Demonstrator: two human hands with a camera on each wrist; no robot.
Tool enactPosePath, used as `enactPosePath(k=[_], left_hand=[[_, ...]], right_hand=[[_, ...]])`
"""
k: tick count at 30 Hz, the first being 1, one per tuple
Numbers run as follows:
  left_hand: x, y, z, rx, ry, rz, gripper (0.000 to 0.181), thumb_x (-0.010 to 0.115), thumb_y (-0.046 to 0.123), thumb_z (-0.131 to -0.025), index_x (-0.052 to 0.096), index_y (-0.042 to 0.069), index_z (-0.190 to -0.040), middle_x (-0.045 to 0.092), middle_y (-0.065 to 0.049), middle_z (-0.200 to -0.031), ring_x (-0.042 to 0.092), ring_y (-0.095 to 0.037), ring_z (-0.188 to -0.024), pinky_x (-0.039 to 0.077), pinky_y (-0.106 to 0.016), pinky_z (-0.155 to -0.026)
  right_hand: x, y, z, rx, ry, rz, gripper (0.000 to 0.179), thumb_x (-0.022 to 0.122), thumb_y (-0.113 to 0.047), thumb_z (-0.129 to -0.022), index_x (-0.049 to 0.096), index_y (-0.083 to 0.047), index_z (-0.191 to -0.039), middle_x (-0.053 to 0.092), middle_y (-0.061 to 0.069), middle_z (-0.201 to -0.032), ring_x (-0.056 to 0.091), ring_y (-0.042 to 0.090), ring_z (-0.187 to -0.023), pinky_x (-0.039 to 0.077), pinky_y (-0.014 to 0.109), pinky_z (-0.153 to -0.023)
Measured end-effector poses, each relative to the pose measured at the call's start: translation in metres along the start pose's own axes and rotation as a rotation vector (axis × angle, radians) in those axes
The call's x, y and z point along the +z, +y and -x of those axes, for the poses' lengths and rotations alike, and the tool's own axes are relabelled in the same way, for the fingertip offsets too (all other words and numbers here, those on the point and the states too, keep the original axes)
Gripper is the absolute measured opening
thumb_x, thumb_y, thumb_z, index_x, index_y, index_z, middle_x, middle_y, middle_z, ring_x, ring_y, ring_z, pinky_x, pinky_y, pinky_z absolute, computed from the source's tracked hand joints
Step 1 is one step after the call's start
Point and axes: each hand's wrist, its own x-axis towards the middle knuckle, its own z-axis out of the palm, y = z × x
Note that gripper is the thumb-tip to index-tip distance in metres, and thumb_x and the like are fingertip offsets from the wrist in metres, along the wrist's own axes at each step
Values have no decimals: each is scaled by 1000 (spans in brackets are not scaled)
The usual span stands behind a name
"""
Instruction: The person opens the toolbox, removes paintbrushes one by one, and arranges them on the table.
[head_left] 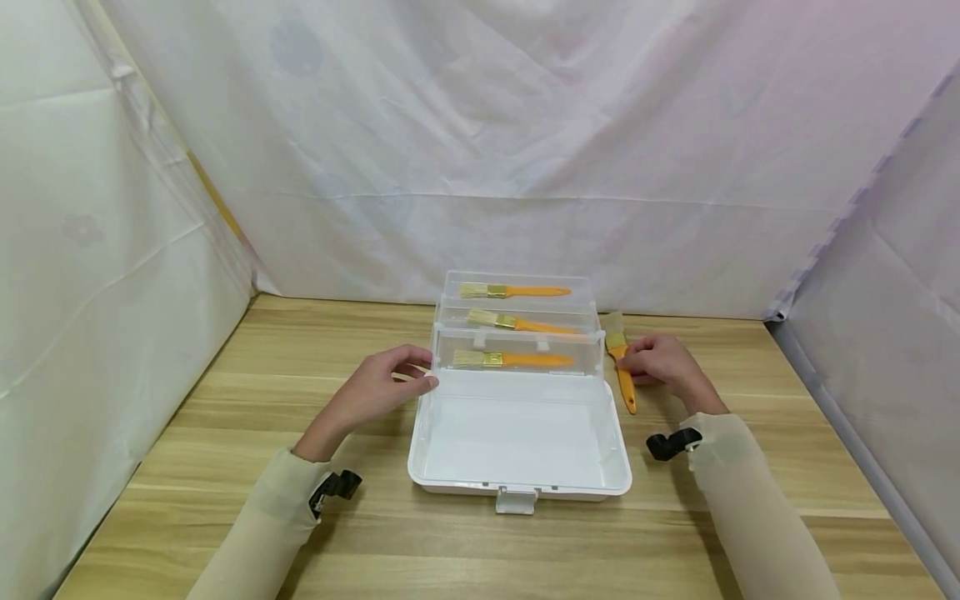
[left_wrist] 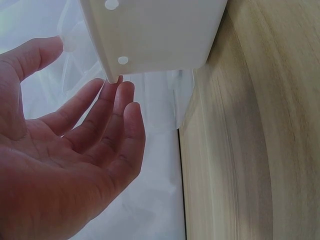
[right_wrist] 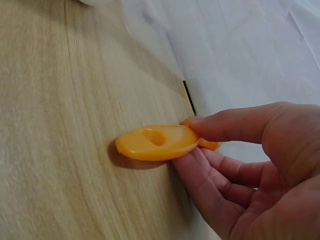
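Observation:
A white plastic toolbox point(head_left: 517, 437) stands open, its front latch point(head_left: 516, 501) toward me. Behind the white base, clear stepped trays point(head_left: 442, 329) hold three paintbrushes with orange handles: one at the back point(head_left: 536, 292), one in the middle point(head_left: 542, 326), one in front point(head_left: 536, 360). My left hand point(head_left: 378, 387) is at the box's left rear corner, fingers loosely bent, fingertips right at the edge in the left wrist view. To the right of the box, my right hand point(head_left: 663, 365) pinches a fourth paintbrush point(right_wrist: 155, 142) by its orange handle between thumb and fingers, bristles pointing away from me.
The box rests on a wood-grain table point(head_left: 360, 542). White cloth point(head_left: 480, 150) hangs behind the table and along both sides. A small black camera point(head_left: 333, 490) is strapped to the left sleeve and another black camera point(head_left: 673, 443) to the right one.

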Motion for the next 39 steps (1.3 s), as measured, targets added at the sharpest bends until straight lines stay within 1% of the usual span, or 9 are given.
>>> enactPosePath(k=[6,11,18,22,29,39], left_hand=[[0,0,1,-6,2,0,41,78,29,-104,70,4,-137,75,-10,-126,71,-30,-117,59,-49,-96],[1,0,2,-3,2,-9,40,78,29,-104,71,6,-136,75,-9,-126,71,-30,-117,59,-47,-96],[0,-1,2,2,2,-11,41,78,29,-104,71,5,-137,75,-10,-126,71,-30,-117,59,-47,-96],[0,0,2,1,4,-10,41,78,30,-104,71,5,-137,75,-10,-127,71,-30,-118,59,-47,-96],[0,1,3,-2,2,-15,41,78,29,-104,71,5,-137,75,-10,-126,71,-30,-117,59,-45,-95],[-1,1,1,-2,-2,-9,42,78,30,-105,70,4,-137,74,-11,-128,71,-31,-118,59,-49,-96]], right_hand=[[-1,1,0,16,4,9,36,79,-17,-102,68,9,-124,68,16,-113,69,19,-86,64,29,-76],[-1,1,1,31,8,0,39,80,-17,-102,67,10,-127,68,16,-112,69,18,-85,64,29,-76],[-1,0,3,34,17,-8,37,80,-16,-102,68,10,-125,69,14,-107,69,17,-82,64,28,-74],[0,0,3,34,20,-15,38,80,-15,-102,67,11,-127,71,14,-107,69,15,-82,64,28,-74],[1,1,3,41,32,-13,38,80,-14,-102,68,11,-126,73,14,-106,70,16,-83,64,28,-74],[0,2,4,38,37,-16,33,81,-14,-101,70,9,-122,72,11,-100,69,16,-81,64,28,-73]])
